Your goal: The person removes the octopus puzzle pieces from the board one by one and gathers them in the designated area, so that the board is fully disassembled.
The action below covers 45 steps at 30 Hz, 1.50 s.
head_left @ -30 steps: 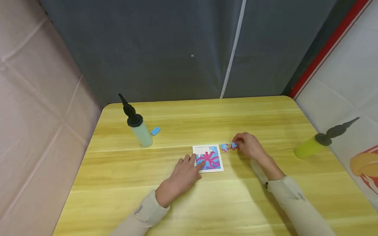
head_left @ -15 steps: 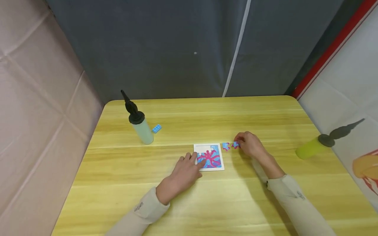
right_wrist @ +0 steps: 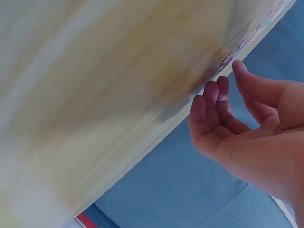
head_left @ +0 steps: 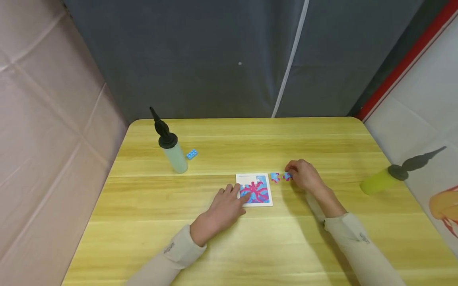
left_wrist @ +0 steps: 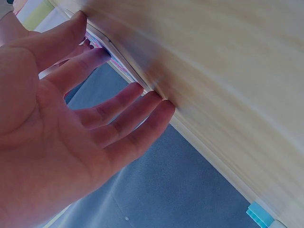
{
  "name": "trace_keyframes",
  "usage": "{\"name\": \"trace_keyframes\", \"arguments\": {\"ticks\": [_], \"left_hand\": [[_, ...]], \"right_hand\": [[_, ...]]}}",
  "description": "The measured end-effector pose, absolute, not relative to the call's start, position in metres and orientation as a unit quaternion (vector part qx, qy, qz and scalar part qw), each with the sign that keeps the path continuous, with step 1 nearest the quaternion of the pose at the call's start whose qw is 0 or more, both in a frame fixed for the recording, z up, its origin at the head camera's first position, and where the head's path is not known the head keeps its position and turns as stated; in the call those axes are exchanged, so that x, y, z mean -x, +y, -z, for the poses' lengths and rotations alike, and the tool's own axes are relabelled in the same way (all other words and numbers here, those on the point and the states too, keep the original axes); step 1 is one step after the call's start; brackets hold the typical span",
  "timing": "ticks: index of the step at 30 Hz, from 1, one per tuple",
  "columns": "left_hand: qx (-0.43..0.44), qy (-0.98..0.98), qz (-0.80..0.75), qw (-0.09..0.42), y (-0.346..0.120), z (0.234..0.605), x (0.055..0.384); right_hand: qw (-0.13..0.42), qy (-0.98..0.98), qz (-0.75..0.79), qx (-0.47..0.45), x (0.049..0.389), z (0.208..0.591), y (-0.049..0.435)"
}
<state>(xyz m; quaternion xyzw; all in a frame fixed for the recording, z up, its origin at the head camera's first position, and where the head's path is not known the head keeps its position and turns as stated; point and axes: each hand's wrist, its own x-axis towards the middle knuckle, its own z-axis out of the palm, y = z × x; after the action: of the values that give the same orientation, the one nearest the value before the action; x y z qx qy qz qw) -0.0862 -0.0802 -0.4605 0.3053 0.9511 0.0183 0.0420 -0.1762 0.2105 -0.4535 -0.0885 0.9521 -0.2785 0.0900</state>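
A white-framed jigsaw puzzle (head_left: 255, 194) with a pink octopus on blue lies on the table, its upper left part showing bare white backing. My left hand (head_left: 223, 208) rests at its left side, fingertips on the frame and the index finger lying over the picture. In the left wrist view, the fingers (left_wrist: 133, 123) are spread and nearly straight. Right of the frame lies a loose blue-and-pink puzzle piece (head_left: 275, 177). Just beyond it, my right hand (head_left: 304, 174) pinches a second puzzle piece (head_left: 287, 176) by its right edge, with curled fingers; the thumb is hidden in the head view.
A pale green pump bottle (head_left: 175, 157) with a black top stands at the back left, beside a blue toy brick (head_left: 191, 154). A yellow-green pump bottle (head_left: 379, 180) stands near the table's right edge. A dark curtain (head_left: 200, 59) hangs behind the wooden table (head_left: 143, 238).
The head view has shifted slightly, so the bottles, brick and puzzle appear a little further right. Both hands keep the same place relative to the puzzle and the pieces.
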Motion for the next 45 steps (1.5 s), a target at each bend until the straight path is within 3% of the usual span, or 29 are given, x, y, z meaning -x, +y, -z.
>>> {"name": "trace_keyframes", "arguments": {"ticks": [11, 23, 29, 45], "left_hand": [[-0.305, 0.951, -0.013, 0.045, -0.079, 0.458, 0.086], [-0.306, 0.951, -0.011, 0.041, -0.079, 0.457, 0.085], [-0.305, 0.952, -0.010, 0.038, -0.080, 0.458, 0.085], [-0.301, 0.952, -0.010, 0.050, -0.080, 0.457, 0.086]], "right_hand": [[0.118, 0.950, 0.276, 0.089, 0.175, 0.453, 0.211], [0.099, 0.952, 0.275, 0.095, 0.172, 0.449, 0.207], [0.088, 0.947, 0.287, 0.118, 0.173, 0.445, 0.195], [0.123, 0.933, 0.307, 0.144, 0.175, 0.438, 0.157]]}}
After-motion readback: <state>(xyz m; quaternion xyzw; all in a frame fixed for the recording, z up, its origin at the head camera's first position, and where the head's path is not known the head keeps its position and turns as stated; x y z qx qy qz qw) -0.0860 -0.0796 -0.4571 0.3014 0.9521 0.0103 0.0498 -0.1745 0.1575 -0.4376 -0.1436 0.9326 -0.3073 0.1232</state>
